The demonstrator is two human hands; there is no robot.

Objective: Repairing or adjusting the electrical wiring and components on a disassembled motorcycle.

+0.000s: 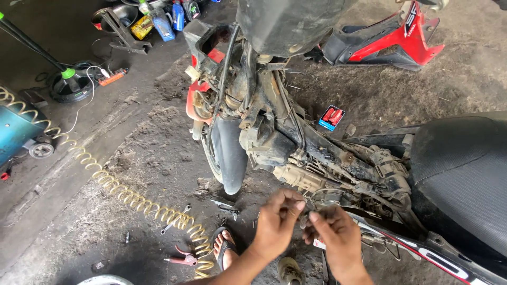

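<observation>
Both hands meet just below the exposed engine (338,174) of a stripped motorcycle (296,132) standing on the dirty concrete floor (132,153); the left hand (277,224) has its fingers pinched closed on a small dark part (303,220), too small to identify, and the right hand (335,232) has its fingertips closed on the same part from the other side. A coiled yellow air hose (121,192), a spanner (175,219) and red-handled pliers (182,258) lie on the floor to the left, near a sandalled foot (224,252).
</observation>
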